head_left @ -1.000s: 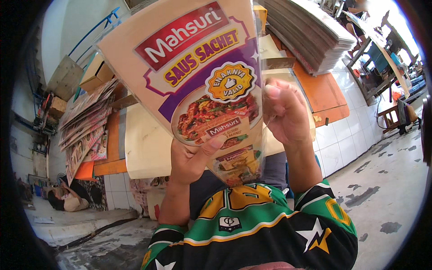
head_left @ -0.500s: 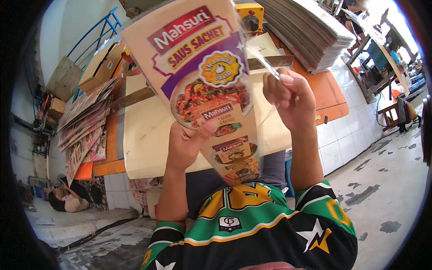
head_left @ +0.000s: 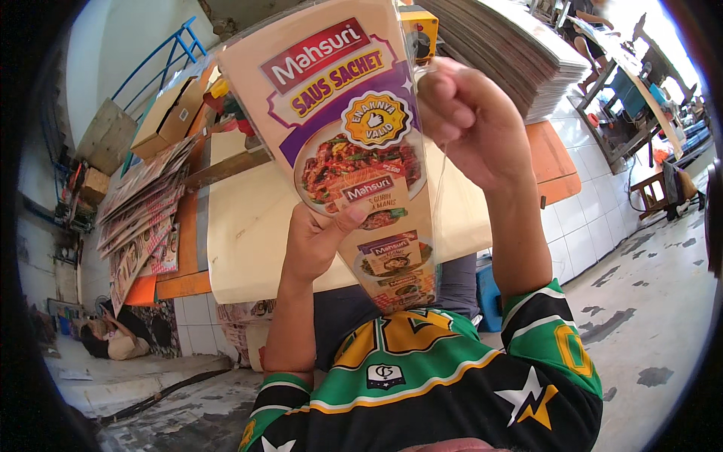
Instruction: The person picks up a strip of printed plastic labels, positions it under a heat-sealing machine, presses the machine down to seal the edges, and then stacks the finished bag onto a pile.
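A tall printed panel [head_left: 316, 120] with food pictures, in beige and purple under glossy clear film, stands tilted in front of me, its lower end near my shirt. My left hand [head_left: 320, 237] grips its left edge, with the thumb across the front. By the upper right edge, my right hand [head_left: 471, 109] has its fingers closed in a pinch. A thin clear plastic strip [head_left: 442, 154] trails below those fingers along the panel's side; the pinched part is mostly hidden.
Beneath the panel is a cream-topped table [head_left: 241, 241]. Printed sheets [head_left: 143, 207] lie piled at left, near a cardboard box [head_left: 169, 113]. A tall stack of boards [head_left: 512, 60] and a yellow device [head_left: 422, 34] stand behind. A person [head_left: 117, 339] is at far left.
My right hand has moved up and closer to the panel's upper right edge. The strip that was stretched toward it now hangs by the edge. The panel has shifted slightly right.
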`<state>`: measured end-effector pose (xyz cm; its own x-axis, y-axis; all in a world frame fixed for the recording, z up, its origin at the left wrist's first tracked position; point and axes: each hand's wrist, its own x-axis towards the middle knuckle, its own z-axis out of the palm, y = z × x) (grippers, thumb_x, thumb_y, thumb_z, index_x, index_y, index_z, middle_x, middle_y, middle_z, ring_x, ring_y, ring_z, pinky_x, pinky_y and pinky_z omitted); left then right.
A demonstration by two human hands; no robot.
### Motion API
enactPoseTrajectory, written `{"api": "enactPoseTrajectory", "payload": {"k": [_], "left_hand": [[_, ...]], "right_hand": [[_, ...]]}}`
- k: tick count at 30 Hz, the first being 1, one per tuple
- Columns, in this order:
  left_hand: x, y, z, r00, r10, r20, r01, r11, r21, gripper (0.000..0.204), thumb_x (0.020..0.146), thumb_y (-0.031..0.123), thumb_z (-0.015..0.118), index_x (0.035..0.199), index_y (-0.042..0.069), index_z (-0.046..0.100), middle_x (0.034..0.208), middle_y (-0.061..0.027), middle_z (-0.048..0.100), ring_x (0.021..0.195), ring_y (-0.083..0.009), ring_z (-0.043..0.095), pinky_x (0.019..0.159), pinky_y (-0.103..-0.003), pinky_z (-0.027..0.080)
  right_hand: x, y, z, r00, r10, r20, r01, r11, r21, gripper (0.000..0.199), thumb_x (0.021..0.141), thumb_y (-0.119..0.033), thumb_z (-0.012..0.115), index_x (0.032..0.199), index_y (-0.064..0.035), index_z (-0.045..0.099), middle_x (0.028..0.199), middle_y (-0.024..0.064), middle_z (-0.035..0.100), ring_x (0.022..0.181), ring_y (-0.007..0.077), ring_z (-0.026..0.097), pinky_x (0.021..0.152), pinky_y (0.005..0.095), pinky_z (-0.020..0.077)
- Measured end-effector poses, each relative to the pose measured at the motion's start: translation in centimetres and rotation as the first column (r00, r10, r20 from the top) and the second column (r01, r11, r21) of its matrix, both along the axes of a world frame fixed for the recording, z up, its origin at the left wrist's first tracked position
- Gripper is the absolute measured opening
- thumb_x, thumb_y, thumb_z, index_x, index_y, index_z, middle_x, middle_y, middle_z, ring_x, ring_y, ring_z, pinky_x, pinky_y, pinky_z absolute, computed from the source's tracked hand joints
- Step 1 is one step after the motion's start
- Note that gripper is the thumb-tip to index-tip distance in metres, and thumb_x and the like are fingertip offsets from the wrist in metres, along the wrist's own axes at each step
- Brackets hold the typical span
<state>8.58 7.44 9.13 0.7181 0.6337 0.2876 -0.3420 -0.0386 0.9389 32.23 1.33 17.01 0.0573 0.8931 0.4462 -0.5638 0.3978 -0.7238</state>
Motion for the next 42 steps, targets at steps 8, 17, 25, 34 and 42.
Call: {"api": "enactPoseTrajectory", "payload": {"k": [8, 17, 25, 34, 42], "left_hand": [[-0.4, 0.5, -0.5, 0.997, 0.011, -0.076, -0.007, 0.999, 0.053, 0.031, 0.099, 0.015, 0.067, 0.123, -0.005, 0.067, 0.116, -0.0096, 0.072, 0.105, -0.0145, 0.065, 0.092, -0.031, 0.052], [-0.1, 0.6, -0.6, 0.999, 0.035, -0.028, -0.034, 0.999, 0.021, 0.029, 0.099, 0.013, 0.067, 0.122, -0.005, 0.067, 0.117, -0.0102, 0.073, 0.106, -0.0146, 0.066, 0.092, -0.031, 0.052], [0.3, 0.4, -0.5, 0.999, 0.011, -0.05, -0.009, 0.999, 0.048, 0.028, 0.1, 0.013, 0.066, 0.121, -0.005, 0.068, 0.115, -0.0099, 0.073, 0.103, -0.0131, 0.066, 0.091, -0.03, 0.052], [0.7, -0.1, -0.5, 0.993, 0.034, -0.109, -0.025, 0.996, 0.088, 0.025, 0.099, 0.016, 0.067, 0.108, -0.008, 0.071, 0.097, -0.0066, 0.075, 0.084, -0.0073, 0.063, 0.071, -0.025, 0.051], [1.5, -0.6, -0.5, 0.993, -0.018, -0.118, 0.023, 0.999, 0.044, 0.022, 0.099, 0.014, 0.068, 0.1, -0.008, 0.073, 0.089, -0.0045, 0.074, 0.079, -0.0057, 0.061, 0.066, -0.024, 0.049]], "right_hand": [[1.4, 0.0, -1.2, 0.949, 0.076, -0.307, -0.025, 0.986, 0.167, 0.026, 0.107, -0.018, 0.04, 0.09, -0.0072, 0.056, 0.065, -0.0051, 0.043, 0.06, 0.0078, 0.039, 0.059, 0.0239, 0.036], [0.3, 0.4, 2.8, 0.896, -0.259, 0.359, 0.296, 0.954, -0.049, 0.043, 0.102, -0.041, 0.059, 0.098, 0.0006, 0.068, 0.067, -0.0027, 0.052, 0.058, 0.0063, 0.046, 0.048, 0.0213, 0.0326], [2.4, 2.4, 4.7, 0.987, -0.011, 0.159, 0.023, 0.997, -0.073, 0.03, 0.108, -0.026, 0.041, 0.087, -0.0091, 0.055, 0.064, -0.0041, 0.046, 0.052, 0.0073, 0.043, 0.05, 0.0213, 0.0365], [1.2, 2.5, 3.4, 0.942, 0.095, -0.322, -0.072, 0.994, 0.08, 0.026, 0.106, -0.021, 0.044, 0.087, -0.0081, 0.056, 0.061, -0.0055, 0.045, 0.049, 0.0061, 0.041, 0.046, 0.0205, 0.0349], [3.1, 2.8, 2.0, 0.915, 0.099, -0.39, -0.038, 0.987, 0.159, 0.029, 0.105, -0.026, 0.051, 0.086, -0.0057, 0.059, 0.062, -0.0032, 0.048, 0.051, 0.0073, 0.044, 0.049, 0.0217, 0.0365]]}}
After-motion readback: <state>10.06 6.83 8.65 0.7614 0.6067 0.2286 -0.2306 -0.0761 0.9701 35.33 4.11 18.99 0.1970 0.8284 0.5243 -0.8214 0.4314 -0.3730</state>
